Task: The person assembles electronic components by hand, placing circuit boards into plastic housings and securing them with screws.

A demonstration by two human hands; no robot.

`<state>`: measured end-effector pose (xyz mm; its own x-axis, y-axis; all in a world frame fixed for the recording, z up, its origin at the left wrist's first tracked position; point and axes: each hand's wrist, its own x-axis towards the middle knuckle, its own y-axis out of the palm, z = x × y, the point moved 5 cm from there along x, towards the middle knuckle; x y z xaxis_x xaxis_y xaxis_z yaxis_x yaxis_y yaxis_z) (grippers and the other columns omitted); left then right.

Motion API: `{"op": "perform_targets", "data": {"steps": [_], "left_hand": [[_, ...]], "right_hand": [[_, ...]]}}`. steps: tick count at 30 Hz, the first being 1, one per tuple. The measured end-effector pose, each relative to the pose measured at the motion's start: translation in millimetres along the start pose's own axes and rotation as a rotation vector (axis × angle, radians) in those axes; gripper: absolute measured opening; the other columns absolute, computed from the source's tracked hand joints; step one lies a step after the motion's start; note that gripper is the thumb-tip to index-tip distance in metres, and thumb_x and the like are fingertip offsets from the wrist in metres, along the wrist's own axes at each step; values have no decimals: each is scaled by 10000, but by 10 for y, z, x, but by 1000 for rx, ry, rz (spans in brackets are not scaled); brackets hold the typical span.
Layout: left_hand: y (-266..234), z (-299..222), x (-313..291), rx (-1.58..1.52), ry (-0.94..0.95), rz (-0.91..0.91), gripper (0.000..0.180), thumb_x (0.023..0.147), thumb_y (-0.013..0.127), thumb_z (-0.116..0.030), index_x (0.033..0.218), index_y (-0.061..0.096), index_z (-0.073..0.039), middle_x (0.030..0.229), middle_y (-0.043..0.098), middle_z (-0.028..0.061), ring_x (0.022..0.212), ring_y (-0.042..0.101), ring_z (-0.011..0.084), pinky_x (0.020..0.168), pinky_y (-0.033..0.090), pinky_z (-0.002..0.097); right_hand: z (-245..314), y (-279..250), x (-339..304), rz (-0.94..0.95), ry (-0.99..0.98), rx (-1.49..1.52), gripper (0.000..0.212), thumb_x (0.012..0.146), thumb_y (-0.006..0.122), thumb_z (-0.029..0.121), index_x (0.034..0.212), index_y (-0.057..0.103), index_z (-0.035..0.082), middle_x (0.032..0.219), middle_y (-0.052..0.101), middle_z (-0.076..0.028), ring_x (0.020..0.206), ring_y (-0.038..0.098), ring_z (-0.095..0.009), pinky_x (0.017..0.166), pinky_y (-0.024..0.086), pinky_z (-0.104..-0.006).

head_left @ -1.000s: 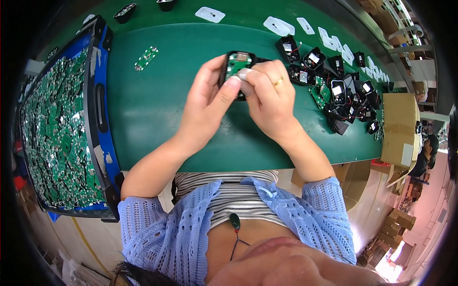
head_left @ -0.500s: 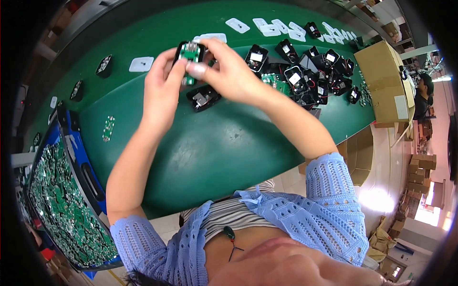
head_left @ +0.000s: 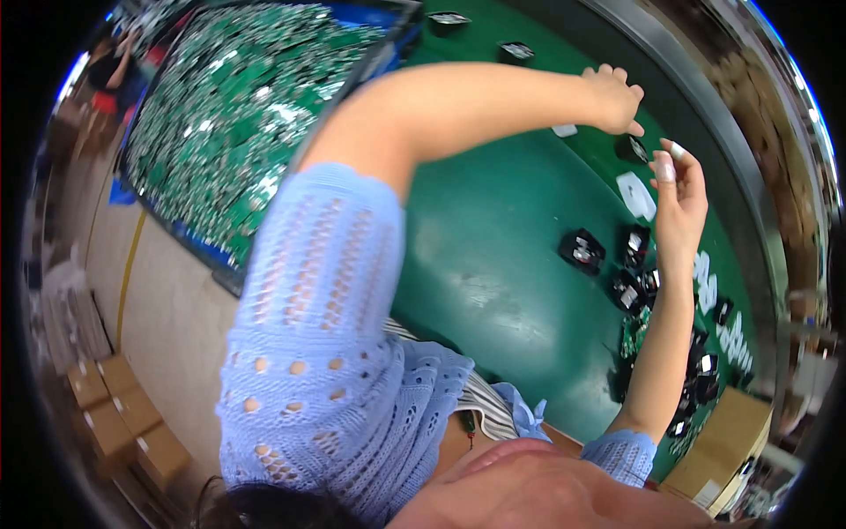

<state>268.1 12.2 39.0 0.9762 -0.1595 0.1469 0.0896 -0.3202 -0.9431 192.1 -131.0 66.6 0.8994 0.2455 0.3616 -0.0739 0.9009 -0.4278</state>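
My left hand is stretched over the far green strip, its fingers apart and holding nothing that I can see. Just below its fingertips is a black plastic housing with small parts inside. My right hand is raised beside that housing, thumb and fingers loosely apart, with pale covers on two fingertips and nothing visible between them. A flat white plastic cover lies near the right wrist. Nearer on the green table is another open black housing.
A blue-edged bin heaped with green circuit boards stands at the left. More black housings, loose boards and white covers lie around my right forearm. A cardboard box sits at the table's right end. Two housings rest farther along the strip.
The view has swung left, bringing the board bin up large. My hands have come apart and no longer hold the black housing with its green board; a housing now sits between them.
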Motion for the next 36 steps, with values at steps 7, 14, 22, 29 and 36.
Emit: {"op": "perform_targets", "data": {"steps": [7,14,22,29,36], "left_hand": [[-1876,1562,-2181,494,-125,-436,366,849,574,-187,1158,470,-18,1013,550,127,981,527,203,755,466,319],[-1813,4235,-4882,488,-1392,-403,883,711,463,-729,1352,319,-138,1309,333,276,1217,317,431,941,284,574],[-1462,3871,-4548,522,-1351,-437,763,750,434,-697,1364,303,-262,1437,166,186,1235,228,501,992,183,584],[-1219,3585,-3966,509,-1082,-575,581,801,456,-602,1274,451,-266,1405,277,128,1217,257,465,969,221,583],[-1110,3396,-3460,304,-823,-676,630,773,504,-600,1291,426,-249,1378,312,114,1208,256,439,913,313,561]], "right_hand": [[815,1573,180,351,-227,161,301,861,575,219,1070,539,5,960,606,-91,869,578,-165,761,462,-291],[1080,3165,410,508,-431,-15,419,849,567,281,1110,483,-35,1082,549,-199,1003,539,-316,850,426,-395],[954,4013,870,796,-72,-504,761,814,518,540,1275,340,-39,1247,435,-253,1164,419,-384,969,350,-448],[819,4202,985,847,-9,-525,789,779,511,608,1246,424,-22,1285,398,-251,1209,354,-403,975,333,-469],[1032,4181,876,699,-114,-639,784,772,469,653,1252,448,34,1290,409,-214,1221,365,-354,974,302,-518]]}}
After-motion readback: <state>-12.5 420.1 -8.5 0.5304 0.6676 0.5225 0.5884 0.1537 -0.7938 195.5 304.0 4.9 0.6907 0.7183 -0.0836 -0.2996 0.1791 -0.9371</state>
